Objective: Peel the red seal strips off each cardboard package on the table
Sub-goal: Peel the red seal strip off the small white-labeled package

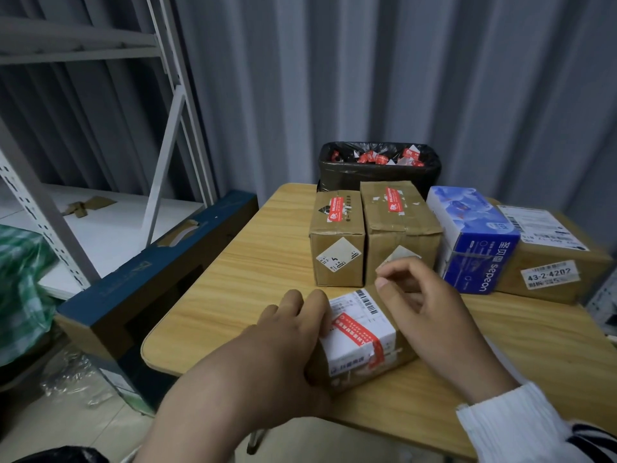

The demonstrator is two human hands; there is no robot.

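Lower centre: left hand grips the small brown cardboard package bearing a red seal strip; right hand hovers over its far-right edge, loosely curled, empty.

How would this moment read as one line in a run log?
left grip: holds small package | right grip: over it, empty | red strip: not yet peeled | bin: holds peeled strips

Red strip on white-labelled brown box at lower centre, blue box at right, black bin at upper centre, yellow wood-grain table.
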